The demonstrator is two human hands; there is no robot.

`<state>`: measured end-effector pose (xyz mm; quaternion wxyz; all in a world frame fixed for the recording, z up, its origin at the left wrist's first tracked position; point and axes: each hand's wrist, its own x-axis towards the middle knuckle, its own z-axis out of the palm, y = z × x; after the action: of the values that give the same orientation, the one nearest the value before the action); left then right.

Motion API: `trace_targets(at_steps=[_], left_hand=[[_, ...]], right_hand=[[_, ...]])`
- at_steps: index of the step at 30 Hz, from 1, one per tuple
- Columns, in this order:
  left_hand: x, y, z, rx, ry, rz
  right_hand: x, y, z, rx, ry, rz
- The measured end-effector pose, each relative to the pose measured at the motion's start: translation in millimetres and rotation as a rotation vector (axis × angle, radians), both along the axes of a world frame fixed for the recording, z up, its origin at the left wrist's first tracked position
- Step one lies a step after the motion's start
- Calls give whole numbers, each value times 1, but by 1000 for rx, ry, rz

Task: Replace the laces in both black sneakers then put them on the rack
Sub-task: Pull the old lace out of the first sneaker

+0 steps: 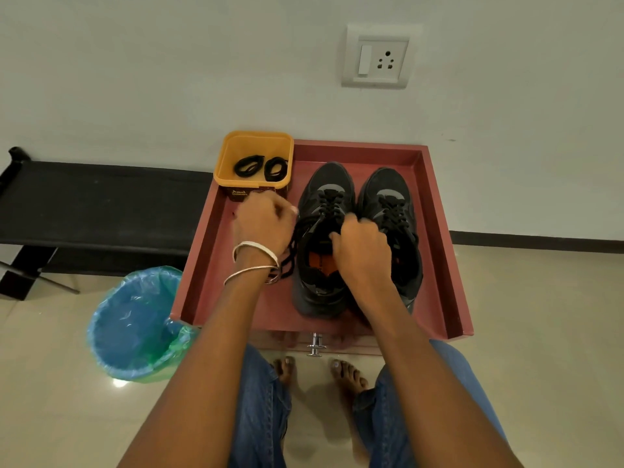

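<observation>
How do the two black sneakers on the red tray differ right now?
The left sneaker has both hands on it: the right hand grips its tongue and the left hand pulls its lace out sideways. The right sneaker is untouched. The left sneaker's lace hangs loose beside it, while the right sneaker's lace is still threaded. The left sneaker's orange insole shows; the right sneaker's opening is mostly hidden. Both are black, side by side, toes toward the wall.
</observation>
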<state>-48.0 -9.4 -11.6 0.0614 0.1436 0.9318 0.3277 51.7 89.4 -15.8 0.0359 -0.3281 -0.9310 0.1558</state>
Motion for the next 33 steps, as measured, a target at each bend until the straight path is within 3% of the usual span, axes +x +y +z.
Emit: trace_targets(at_steps=[3, 6, 11, 17, 23, 29, 31, 33], left_hand=[[12, 6, -7, -131, -140, -203], [20, 12, -16, -312, -153, -217], [24, 22, -24, -261, -223, -139], [25, 27, -32, -257, -208, -118], [22, 31, -38, -285, -252, -98], [20, 30, -41, -322, -254, -116], [20, 30, -41, -319, -267, -106], [20, 30, -41, -317, -280, -100]], right_hand=[[-5, 7, -7, 62, 129, 161], [-9, 9, -16, 99, 122, 229], [-21, 0, -28, 255, 196, 165], [-29, -1, -30, 287, 212, 144], [-23, 6, -23, -73, 427, -105], [-26, 16, -22, -713, 719, -563], [-25, 19, -18, -829, 729, -594], [-22, 21, -13, -786, 687, -484]])
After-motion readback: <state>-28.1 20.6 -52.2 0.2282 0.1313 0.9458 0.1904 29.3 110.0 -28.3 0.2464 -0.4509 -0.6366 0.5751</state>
